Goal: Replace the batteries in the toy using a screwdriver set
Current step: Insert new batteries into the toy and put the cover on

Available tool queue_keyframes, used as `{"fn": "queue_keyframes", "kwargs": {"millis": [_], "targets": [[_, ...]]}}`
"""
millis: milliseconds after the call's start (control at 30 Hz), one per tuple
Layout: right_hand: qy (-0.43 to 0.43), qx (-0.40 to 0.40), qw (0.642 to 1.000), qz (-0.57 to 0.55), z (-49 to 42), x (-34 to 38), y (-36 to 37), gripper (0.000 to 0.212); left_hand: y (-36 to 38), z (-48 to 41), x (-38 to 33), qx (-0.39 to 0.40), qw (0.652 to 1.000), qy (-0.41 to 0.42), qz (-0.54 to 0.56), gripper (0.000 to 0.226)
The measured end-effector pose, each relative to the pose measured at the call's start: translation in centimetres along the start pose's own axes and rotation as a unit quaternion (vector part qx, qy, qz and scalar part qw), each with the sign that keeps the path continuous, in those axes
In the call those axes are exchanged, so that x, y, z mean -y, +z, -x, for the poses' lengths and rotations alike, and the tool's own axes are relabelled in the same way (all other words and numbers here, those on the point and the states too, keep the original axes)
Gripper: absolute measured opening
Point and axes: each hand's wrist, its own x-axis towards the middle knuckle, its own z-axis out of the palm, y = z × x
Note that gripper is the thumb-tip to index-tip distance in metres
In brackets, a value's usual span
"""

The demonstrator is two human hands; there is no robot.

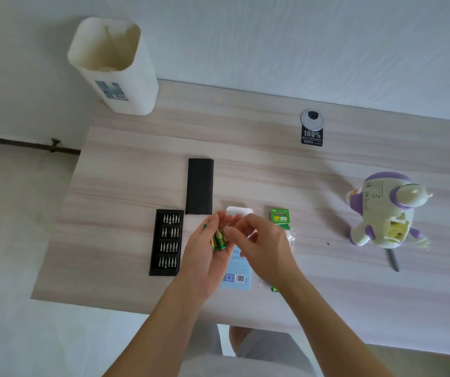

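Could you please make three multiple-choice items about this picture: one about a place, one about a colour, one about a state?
1. Where does the toy lie on the table?
A. far right
B. beside the bit tray
C. under the hands

2. What colour are the batteries in the left hand?
A. red
B. green and gold
C. blue

3. What is the state of the toy's battery compartment?
A. closed by its cover
B. open
C. taped

Key: 1 A, the toy lies far from the bit tray; 2 B, green with gold bands; 3 B, the yellowish inside shows.
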Motion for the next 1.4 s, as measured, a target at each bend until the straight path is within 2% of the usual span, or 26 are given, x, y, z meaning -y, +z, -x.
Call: {"fn": "queue_keyframes", "kwargs": {"millis": [100, 300, 500, 600, 700, 800, 1033, 1100, 1133, 1167, 1200, 1267, 1300, 1400], "targets": [[0.028, -0.021, 0.999, -0.021, 0.8, 1.0, 0.5, 0.014, 1.0, 0.6, 0.0, 0.037, 0.999, -0.021, 0.025, 0.025], [0.100, -0.041, 0.990, -0.092, 1.5, 2.3, 0.2, 0.014, 2.5, 1.3, -0.1, 0.059, 0.997, -0.046, 0.005, 0.032], [0.146, -0.052, 0.973, -0.171, 1.7, 2.8, 0.2, 0.015, 2.6, 1.3, -0.3, 0.081, 0.987, -0.025, -0.136, 0.032], [0.171, -0.056, 0.953, -0.244, 1.9, 3.0, 0.1, 0.006, 2.6, 1.1, -0.3, 0.076, 0.976, 0.008, -0.206, 0.036], [0.178, -0.064, 0.937, -0.292, 2.0, 3.1, 0.1, 0.007, 2.6, 0.9, 0.2, 0.076, 0.962, 0.043, -0.259, 0.043], [0.170, -0.068, 0.939, -0.290, 2.0, 2.9, 0.2, 0.009, 2.5, 0.4, 0.9, 0.067, 0.955, 0.082, -0.276, 0.044], [0.158, -0.042, 0.944, -0.286, 1.4, 2.1, -0.4, 0.014, 2.2, -0.7, 1.0, 0.053, 0.949, 0.086, -0.298, 0.055], [0.147, -0.034, 0.953, -0.261, 0.6, 1.5, -1.4, 0.012, 1.6, -1.3, 0.6, 0.029, 0.944, 0.101, -0.311, 0.048], [0.142, -0.035, 0.961, -0.235, 0.0, 0.9, -2.0, 0.010, 0.9, -1.7, 0.4, 0.007, 0.927, 0.124, -0.355, 0.038], [0.137, -0.038, 0.970, -0.199, -0.7, 0.3, -2.6, 0.009, 0.0, -2.2, 0.2, -0.021, 0.889, 0.153, -0.431, 0.028], [0.132, -0.037, 0.978, -0.158, -1.5, -0.5, -3.1, 0.009, -1.2, -2.6, 0.2, -0.049, 0.834, 0.179, -0.520, 0.023], [0.110, -0.022, 0.991, -0.071, -3.2, -1.8, -3.7, 0.006, -3.3, -2.9, 0.8, -0.090, 0.722, 0.187, -0.660, 0.039], [0.093, -0.009, 0.995, -0.027, -4.0, -2.4, -3.7, 0.004, -4.0, -2.8, 1.3, -0.099, 0.681, 0.179, -0.703, 0.051], [0.035, 0.043, 0.994, 0.094, -6.3, -3.7, -2.9, 0.006, -4.7, -2.2, 3.5, -0.111, 0.597, 0.173, -0.776, 0.080]]}}
